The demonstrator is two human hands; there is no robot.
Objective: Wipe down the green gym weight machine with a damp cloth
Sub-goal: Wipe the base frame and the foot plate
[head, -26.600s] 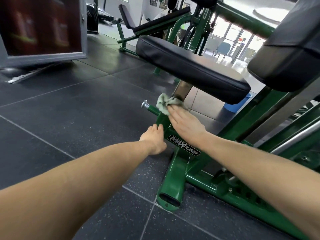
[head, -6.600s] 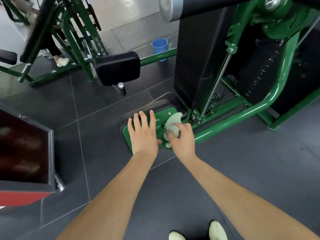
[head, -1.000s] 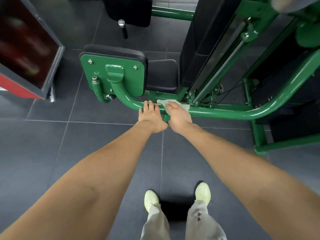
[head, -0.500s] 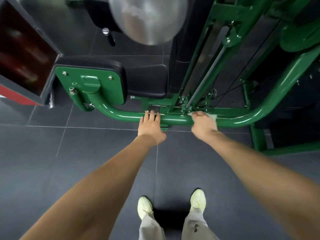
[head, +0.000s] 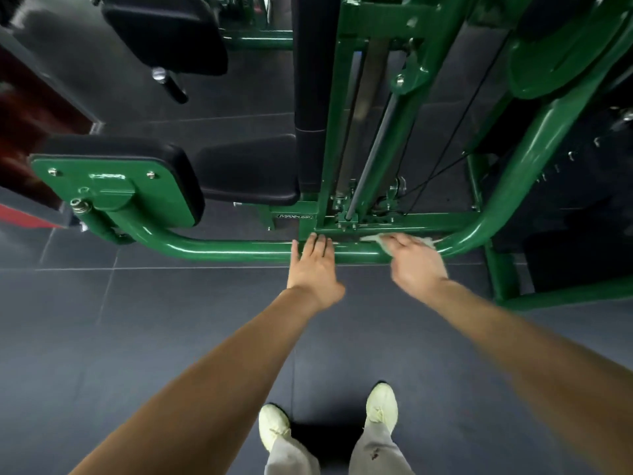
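Observation:
The green weight machine's lower tube point(head: 219, 250) runs left to right in front of me and curves up at the right. My right hand point(head: 412, 265) presses a pale green cloth point(head: 380, 241) onto that tube near the right bend; most of the cloth is hidden under the hand. My left hand point(head: 315, 264) rests with straight fingers on the same tube near its middle, just left of the right hand. A green backing plate point(head: 109, 193) with a black pad sits at the tube's left end.
Black seat pad point(head: 250, 173) and upright black pad point(head: 310, 80) lie behind the tube. A green upright post point(head: 498, 272) and floor bar stand at the right. A red-and-grey panel point(head: 24, 132) is at the left. My feet point(head: 380, 402) stand on dark floor tiles.
My right hand has slid the cloth rightwards along the tube, away from the left hand, over the last second. The left hand has stayed on the tube.

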